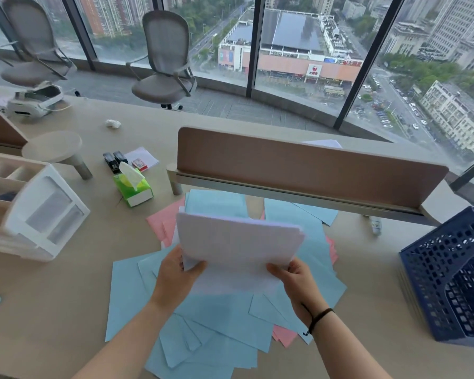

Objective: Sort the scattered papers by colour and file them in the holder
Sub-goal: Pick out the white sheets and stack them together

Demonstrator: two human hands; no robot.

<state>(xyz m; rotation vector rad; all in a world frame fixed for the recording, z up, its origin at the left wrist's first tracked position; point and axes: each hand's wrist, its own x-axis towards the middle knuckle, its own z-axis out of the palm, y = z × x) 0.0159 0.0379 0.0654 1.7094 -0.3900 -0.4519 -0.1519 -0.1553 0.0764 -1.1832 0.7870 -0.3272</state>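
While the blue sheets (pixel 225 318) and pink sheets (pixel 162 222) lie scattered on the desk (pixel 60 310), I hold the white stack (pixel 238 247) up off them, so that the one colour I have gathered stays apart from the rest. My left hand (pixel 175 272) grips the stack's lower left corner, thumb on the front and fingers behind; my right hand (pixel 298 280) pinches the lower right edge the same way. Holding both lower corners lets the sheets hang together and square up, though the top edge bows away from me. Off to my right stands the blue holder (pixel 449 272), well apart from the stack, its open slots turned toward me, which I judge makes it easy to slide the whites in. Blue and pink are not yet sorted, so most of the job is left.
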